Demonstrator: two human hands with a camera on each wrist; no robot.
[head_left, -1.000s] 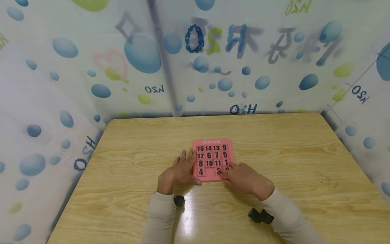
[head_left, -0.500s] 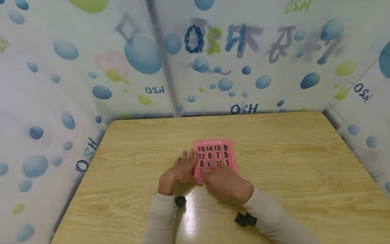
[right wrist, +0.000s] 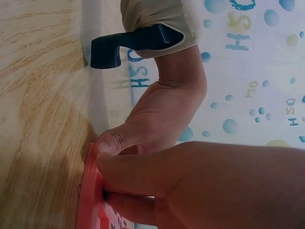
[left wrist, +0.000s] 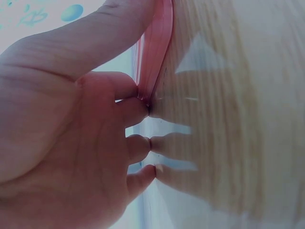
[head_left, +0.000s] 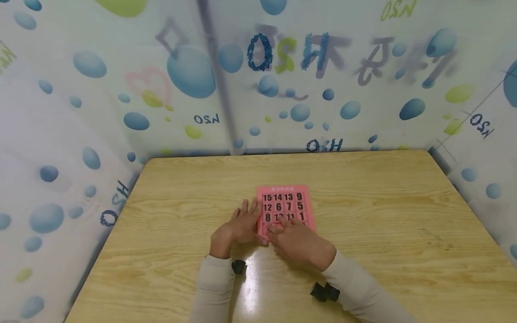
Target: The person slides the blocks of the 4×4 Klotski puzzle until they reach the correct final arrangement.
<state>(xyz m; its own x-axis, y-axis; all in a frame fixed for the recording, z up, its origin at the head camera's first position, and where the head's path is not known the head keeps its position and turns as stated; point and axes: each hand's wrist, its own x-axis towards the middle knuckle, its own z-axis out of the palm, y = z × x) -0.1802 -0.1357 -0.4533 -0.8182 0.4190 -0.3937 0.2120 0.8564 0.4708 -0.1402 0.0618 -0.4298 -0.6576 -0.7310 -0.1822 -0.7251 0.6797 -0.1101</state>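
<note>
A pink sliding number puzzle [head_left: 282, 189] lies flat on the table, with black-numbered tiles in rows. My left hand [head_left: 242, 227] rests at its left side, fingers spread and fairly straight, thumb along the near-left corner. In the left wrist view, its fingertips [left wrist: 139, 148] touch the tabletop beside the pink edge. Over the lower rows, my right hand [head_left: 300, 243] touches the tiles with its fingertips, covering most of the bottom row. Its thumb side meets the near rim in the right wrist view, close to the left thumb [right wrist: 110, 143].
The puzzle sits on a wooden table [head_left: 383, 193] with a glossy surface. Patterned walls [head_left: 262, 116] with blue and green spots stand behind and at both sides. Black camera mounts [head_left: 324, 292] hang below each wrist.
My right hand has shifted left across the bottom row, from the right corner towards the left one, then stayed there. The left hand keeps its place at the puzzle's side.
</note>
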